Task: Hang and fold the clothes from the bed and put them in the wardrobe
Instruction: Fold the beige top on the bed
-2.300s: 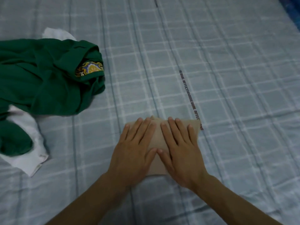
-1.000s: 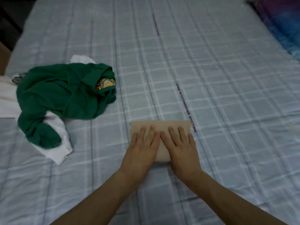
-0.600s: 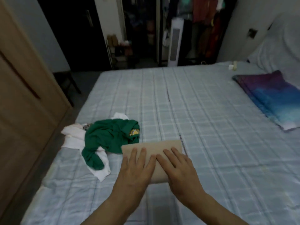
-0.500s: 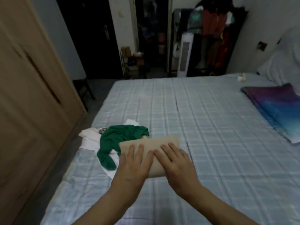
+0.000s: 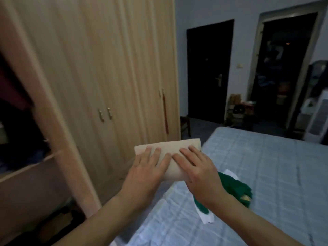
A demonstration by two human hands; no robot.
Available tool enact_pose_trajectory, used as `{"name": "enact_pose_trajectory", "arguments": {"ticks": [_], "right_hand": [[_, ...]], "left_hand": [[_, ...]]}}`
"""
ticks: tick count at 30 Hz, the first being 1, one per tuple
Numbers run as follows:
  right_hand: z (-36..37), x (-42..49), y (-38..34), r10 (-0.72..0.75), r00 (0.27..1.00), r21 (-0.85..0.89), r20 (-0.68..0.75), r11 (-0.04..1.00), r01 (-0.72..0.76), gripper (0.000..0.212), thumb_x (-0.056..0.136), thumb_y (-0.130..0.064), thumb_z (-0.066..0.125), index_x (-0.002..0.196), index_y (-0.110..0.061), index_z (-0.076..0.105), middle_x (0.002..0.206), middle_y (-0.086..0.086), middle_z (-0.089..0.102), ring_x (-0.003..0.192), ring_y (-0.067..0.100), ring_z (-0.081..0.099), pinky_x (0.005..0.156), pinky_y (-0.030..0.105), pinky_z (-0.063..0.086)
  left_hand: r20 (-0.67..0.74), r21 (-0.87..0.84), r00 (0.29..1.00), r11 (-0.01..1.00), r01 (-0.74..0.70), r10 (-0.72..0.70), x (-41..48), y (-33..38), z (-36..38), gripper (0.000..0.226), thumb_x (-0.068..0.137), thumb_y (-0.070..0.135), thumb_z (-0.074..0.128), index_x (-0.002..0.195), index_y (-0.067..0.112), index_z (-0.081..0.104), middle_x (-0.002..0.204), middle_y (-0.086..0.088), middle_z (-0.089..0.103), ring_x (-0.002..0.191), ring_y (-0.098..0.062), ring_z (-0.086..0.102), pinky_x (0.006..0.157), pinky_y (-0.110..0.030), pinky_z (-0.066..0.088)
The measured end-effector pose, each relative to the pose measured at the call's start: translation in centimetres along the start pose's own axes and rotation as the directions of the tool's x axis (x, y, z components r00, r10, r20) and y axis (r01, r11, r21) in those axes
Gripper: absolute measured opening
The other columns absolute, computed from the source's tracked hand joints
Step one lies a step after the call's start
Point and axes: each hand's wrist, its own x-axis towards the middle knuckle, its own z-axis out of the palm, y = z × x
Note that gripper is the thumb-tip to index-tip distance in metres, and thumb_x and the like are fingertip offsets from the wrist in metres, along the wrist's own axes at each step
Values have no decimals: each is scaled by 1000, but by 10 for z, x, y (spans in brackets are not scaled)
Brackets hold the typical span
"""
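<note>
A folded beige garment (image 5: 169,148) is up in the air between the bed (image 5: 269,162) and the wooden wardrobe (image 5: 106,68). My left hand (image 5: 147,173) and my right hand (image 5: 198,173) hold it side by side, fingers flat on top and thumbs hidden beneath. Behind my right wrist a crumpled green garment (image 5: 236,189) lies on a white garment (image 5: 206,217) near the bed's left edge. The wardrobe's left section stands open (image 5: 17,130), with dark clothes inside above a shelf (image 5: 30,166).
The closed wardrobe doors with small handles (image 5: 104,114) face the bed across a narrow floor gap. A dark door (image 5: 209,71) and an open doorway (image 5: 284,68) are at the back. A white fan or heater (image 5: 317,121) stands at far right.
The beige garment has been lifted off the bed in both hands. The view has swung up and left from the bed to the wardrobe.
</note>
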Motion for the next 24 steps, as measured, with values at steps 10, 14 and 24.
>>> {"name": "enact_pose_trajectory", "arguments": {"ticks": [10, 14, 24], "right_hand": [[74, 106, -203, -301, 954, 154, -14, 942, 300, 46, 77, -34, 62, 118, -14, 69, 117, 9, 68, 110, 35, 65, 82, 48, 56], [112, 148, -296, -444, 894, 208, -66, 870, 448, 56, 74, -34, 45, 120, -11, 67, 117, 11, 68, 109, 36, 65, 82, 50, 56], [205, 202, -474, -646, 751, 377, -139, 666, 643, 47, 84, -21, 48, 127, -13, 63, 126, 8, 64, 117, 31, 61, 92, 49, 53]], "left_hand": [[-92, 191, 978, 961, 201, -186, -145, -194, -26, 56, 77, 14, 68, 132, 12, 60, 130, -26, 59, 119, -47, 57, 93, -57, 51], [-91, 233, 957, 929, 288, -274, -210, -274, -44, 76, 55, 7, 89, 127, 11, 64, 125, -26, 62, 116, -48, 59, 87, -57, 54], [-41, 331, 865, 810, 484, -500, -345, -396, -53, 69, 64, 17, 88, 128, 11, 63, 129, -23, 60, 123, -48, 54, 92, -56, 52]]}}
